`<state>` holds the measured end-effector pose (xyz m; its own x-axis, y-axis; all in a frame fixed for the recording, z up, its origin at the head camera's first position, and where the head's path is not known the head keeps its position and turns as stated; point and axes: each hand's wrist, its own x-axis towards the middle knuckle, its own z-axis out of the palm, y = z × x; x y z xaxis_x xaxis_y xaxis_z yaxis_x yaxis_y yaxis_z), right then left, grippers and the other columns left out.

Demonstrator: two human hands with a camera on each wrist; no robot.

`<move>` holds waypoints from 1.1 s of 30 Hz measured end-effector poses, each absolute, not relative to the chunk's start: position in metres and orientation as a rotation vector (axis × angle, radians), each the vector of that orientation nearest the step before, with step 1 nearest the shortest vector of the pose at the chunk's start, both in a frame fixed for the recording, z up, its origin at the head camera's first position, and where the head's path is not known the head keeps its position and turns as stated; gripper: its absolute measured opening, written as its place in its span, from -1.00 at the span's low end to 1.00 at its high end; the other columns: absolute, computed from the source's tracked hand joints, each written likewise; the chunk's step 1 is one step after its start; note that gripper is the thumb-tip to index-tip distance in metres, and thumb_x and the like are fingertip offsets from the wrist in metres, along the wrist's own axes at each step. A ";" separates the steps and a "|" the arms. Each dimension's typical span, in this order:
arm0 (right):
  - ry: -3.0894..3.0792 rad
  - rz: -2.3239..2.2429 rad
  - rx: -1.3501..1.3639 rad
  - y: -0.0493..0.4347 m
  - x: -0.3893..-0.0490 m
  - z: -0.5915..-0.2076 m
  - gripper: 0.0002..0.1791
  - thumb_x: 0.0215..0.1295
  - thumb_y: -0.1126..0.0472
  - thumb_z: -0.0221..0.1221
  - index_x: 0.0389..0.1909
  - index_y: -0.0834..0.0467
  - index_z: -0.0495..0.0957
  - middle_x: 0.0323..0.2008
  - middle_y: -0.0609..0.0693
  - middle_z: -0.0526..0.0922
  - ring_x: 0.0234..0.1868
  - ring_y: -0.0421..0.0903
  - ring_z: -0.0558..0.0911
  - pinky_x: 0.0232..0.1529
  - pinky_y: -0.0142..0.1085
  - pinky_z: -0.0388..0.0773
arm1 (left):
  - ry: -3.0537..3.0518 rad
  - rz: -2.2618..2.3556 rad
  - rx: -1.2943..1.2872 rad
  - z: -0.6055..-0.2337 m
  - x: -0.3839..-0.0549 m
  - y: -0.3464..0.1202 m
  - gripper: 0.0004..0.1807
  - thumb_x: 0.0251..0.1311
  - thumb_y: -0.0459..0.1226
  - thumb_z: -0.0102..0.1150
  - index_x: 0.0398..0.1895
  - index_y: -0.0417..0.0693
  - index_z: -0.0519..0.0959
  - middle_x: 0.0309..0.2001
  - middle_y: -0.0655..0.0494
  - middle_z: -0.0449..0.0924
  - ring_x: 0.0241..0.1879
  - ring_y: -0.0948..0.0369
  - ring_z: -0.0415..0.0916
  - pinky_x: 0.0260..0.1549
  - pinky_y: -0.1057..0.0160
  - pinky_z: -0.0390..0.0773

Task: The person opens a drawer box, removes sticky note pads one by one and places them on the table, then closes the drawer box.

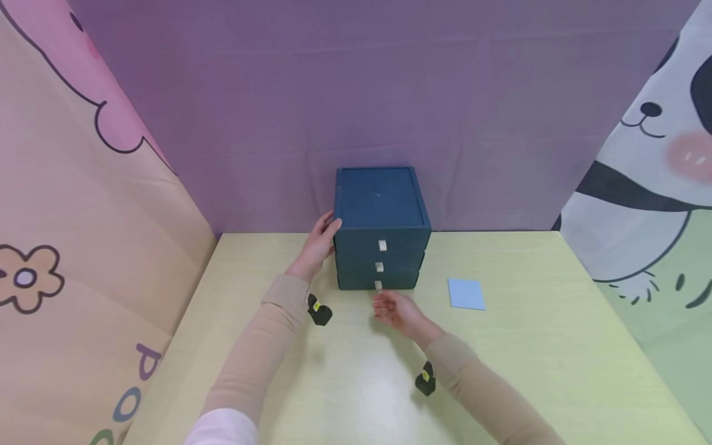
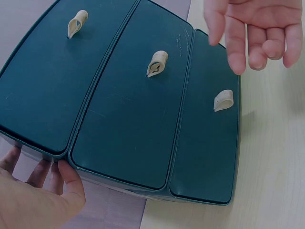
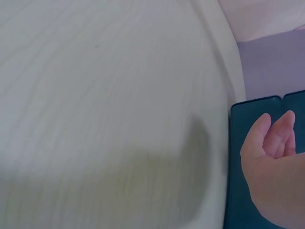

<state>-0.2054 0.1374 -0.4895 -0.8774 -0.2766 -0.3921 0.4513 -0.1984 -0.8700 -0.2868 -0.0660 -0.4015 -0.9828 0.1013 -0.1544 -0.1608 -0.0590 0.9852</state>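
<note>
A dark blue-green cabinet with three drawers [image 1: 382,198] stands at the back of the table, all its drawers closed. Each drawer front carries a small cream pull tab; the lowest tab [image 2: 224,100] is in plain sight in the left wrist view. My left hand [image 1: 317,250] rests against the cabinet's left side, fingers along the side and thumb near the front corner. Just in front of the lowest drawer is my right hand [image 1: 397,311], palm turned up and fingers loosely bent. Nothing is in its fingers, and a gap separates them from the tab in the left wrist view.
A light blue paper square [image 1: 466,294] lies on the pale wooden table [image 1: 556,346], right of the cabinet. Behind hangs a purple cloth [image 1: 384,80]. Printed cloths border both sides. Black pieces with yellow marks [image 1: 319,310] show beside the wrists.
</note>
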 end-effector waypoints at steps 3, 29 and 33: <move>1.598 -2.147 0.265 0.139 -0.206 -0.493 -0.59 0.50 0.21 -0.28 0.11 0.45 0.30 -0.41 -0.11 0.59 -0.32 -0.24 0.58 -0.01 -0.26 0.55 | 2.030 2.157 -0.060 -0.402 -0.286 -0.066 -0.37 0.40 -0.03 -0.08 0.48 0.15 0.04 0.48 0.07 -0.02 0.45 0.08 -0.02 0.34 -0.09 0.15; 1.623 -2.265 0.320 0.131 -0.234 -0.480 -0.46 0.49 0.10 -0.24 0.23 0.47 0.20 -0.16 0.04 0.49 -0.08 -0.10 0.50 0.37 0.00 0.17 | 2.027 2.150 -0.052 -0.404 -0.288 -0.067 -0.35 0.39 0.00 -0.09 0.48 0.17 0.02 0.49 0.05 -0.05 0.46 0.09 -0.05 0.35 -0.08 0.13; 1.628 -2.271 0.339 0.128 -0.237 -0.476 -0.49 0.48 0.08 -0.18 0.17 0.45 0.26 -0.20 0.02 0.48 -0.03 -0.07 0.47 0.30 -0.08 0.30 | 2.027 2.147 -0.042 -0.405 -0.288 -0.067 -0.35 0.40 0.00 -0.09 0.49 0.17 0.01 0.49 0.06 -0.06 0.46 0.09 -0.05 0.35 -0.09 0.13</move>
